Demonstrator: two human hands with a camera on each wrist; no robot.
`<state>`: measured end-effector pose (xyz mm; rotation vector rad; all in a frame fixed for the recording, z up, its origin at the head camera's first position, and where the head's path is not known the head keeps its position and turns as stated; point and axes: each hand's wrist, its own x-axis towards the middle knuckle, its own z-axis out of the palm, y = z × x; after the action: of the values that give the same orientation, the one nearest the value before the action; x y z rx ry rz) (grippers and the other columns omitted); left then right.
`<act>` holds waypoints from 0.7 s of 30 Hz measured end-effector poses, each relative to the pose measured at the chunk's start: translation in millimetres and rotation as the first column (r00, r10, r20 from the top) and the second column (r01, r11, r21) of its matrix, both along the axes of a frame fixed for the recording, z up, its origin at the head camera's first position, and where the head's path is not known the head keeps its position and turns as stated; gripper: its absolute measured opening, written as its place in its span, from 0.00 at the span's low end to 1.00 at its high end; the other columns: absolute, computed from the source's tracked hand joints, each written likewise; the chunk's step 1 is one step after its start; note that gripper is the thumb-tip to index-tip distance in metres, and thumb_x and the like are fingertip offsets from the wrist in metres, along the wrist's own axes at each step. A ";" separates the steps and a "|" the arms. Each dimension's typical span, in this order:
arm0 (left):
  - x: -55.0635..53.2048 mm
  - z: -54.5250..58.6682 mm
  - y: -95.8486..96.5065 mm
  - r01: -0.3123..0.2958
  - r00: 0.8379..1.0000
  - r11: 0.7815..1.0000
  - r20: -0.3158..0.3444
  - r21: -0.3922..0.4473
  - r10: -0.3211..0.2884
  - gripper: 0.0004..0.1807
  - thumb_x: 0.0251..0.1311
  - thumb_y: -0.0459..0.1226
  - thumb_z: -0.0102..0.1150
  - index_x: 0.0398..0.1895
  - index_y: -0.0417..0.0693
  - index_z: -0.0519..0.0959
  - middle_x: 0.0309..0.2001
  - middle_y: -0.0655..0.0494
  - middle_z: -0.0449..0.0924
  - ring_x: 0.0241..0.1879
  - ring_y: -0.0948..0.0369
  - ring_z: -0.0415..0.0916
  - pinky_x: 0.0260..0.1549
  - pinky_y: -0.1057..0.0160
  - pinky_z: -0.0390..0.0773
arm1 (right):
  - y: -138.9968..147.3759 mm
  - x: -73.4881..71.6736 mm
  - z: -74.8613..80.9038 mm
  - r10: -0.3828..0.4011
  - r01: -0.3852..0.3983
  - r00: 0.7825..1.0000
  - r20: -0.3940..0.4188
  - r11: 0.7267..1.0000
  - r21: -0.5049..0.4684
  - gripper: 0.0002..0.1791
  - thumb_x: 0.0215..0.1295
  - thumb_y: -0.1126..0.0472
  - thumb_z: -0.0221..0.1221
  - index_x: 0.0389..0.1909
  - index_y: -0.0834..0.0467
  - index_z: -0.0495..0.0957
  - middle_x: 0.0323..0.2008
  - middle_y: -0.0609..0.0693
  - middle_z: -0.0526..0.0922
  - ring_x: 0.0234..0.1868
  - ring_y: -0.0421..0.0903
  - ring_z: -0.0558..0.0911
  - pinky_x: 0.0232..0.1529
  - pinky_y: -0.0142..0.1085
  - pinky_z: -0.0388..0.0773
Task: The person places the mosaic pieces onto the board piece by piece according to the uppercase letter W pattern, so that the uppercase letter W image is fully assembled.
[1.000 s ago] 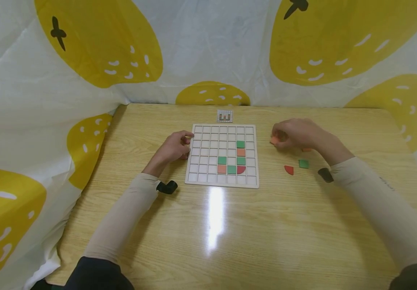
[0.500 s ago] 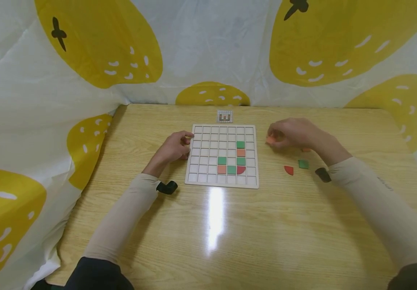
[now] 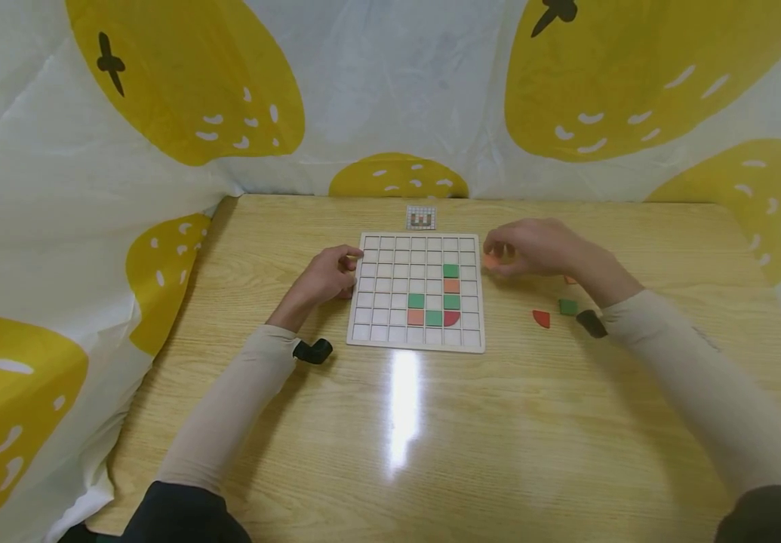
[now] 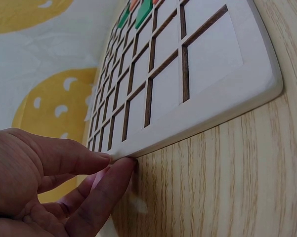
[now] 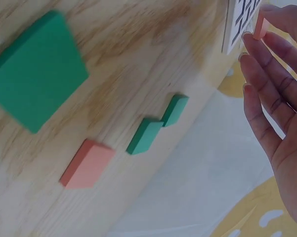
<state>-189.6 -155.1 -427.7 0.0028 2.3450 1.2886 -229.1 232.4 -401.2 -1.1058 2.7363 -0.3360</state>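
A white grid board (image 3: 395, 315) lies on the wooden table, with green and orange square tiles and one red quarter-round tile (image 3: 451, 318) set in its cells. At its left edge my left hand (image 3: 325, 275) pinches the rim between thumb and finger, as the left wrist view shows close up. Just off the board's right edge, my right hand (image 3: 542, 246) pinches an orange square tile (image 5: 260, 25) between thumb and fingertips. The other fingers of that hand are loosely bent.
Behind the board lies a small pattern card (image 3: 421, 218). Right of it are a loose red quarter-round tile (image 3: 542, 319), a green square tile (image 3: 568, 308) and, partly hidden by the right wrist, an orange tile (image 5: 89, 165). Two more green tiles (image 5: 145, 136) show in the right wrist view.
My right hand has moved left with the orange tile, from among the loose tiles to beside the board's right edge. The left hand and the board have stayed put.
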 end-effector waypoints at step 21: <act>-1.2 -0.7 1.4 -0.007 1.000 1.000 -0.003 -0.002 0.007 0.28 0.67 0.23 0.53 0.70 0.46 0.70 0.49 0.45 0.69 0.38 0.53 0.73 0.33 0.61 0.83 | -38.8 -1.4 -0.2 0.090 -0.088 0.995 0.049 0.995 -0.040 0.10 0.63 0.50 0.67 0.41 0.49 0.83 0.32 0.42 0.84 0.34 0.42 0.79 0.36 0.39 0.76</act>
<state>-190.8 -153.7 -428.5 -0.0037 2.3508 1.2909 -230.5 193.5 -401.4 -1.2076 2.6367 -0.3990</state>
